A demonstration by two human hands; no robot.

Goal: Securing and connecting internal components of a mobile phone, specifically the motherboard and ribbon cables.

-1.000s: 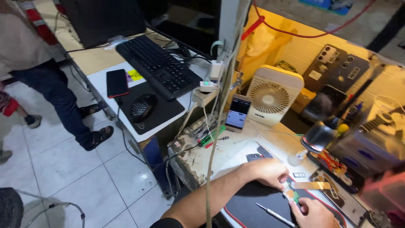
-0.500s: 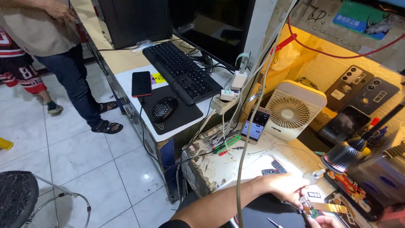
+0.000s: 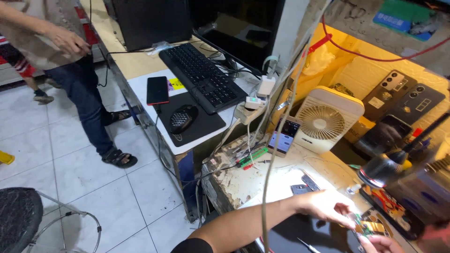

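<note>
White floor tiles (image 3: 70, 154) fill the left side of the scene, with a person in jeans and sandals (image 3: 89, 107) stood at the far left, one hand hanging near a cable. Pretty cluttered repair bench setup overall.

Biggest thing on the far desk is a dark monitor (image 3: 239, 33), and a black keyboard (image 3: 201, 77) is laid in front of it. Nearer, a black mouse (image 3: 182, 118) is parked on a dark mouse pad (image 3: 197, 126), and a black phone with a red edge (image 3: 157, 90) is laid flat just left of the keyboard. A black stool (image 3: 18, 218) can be seen at the near left corner.

On the right, a worn, scratched-up workbench (image 3: 243, 180) is lit in yellow. A small white desk fan (image 3: 326, 119) is stood upright at its far side, with a lit phone (image 3: 283, 136) propped just left of it. Two phones with their backs showing (image 3: 401, 96) are leaned against the far wall.

At the near right edge, the left hand (image 3: 323, 208) is stretched across the bench, fingers pinched together on a small green and gold circuit board (image 3: 365, 227). The right hand (image 3: 382, 243) is only partly in frame, touching the same board from below; whether it is actually closed on it can't be told. The board is held just above the bench, between both hands.
</note>
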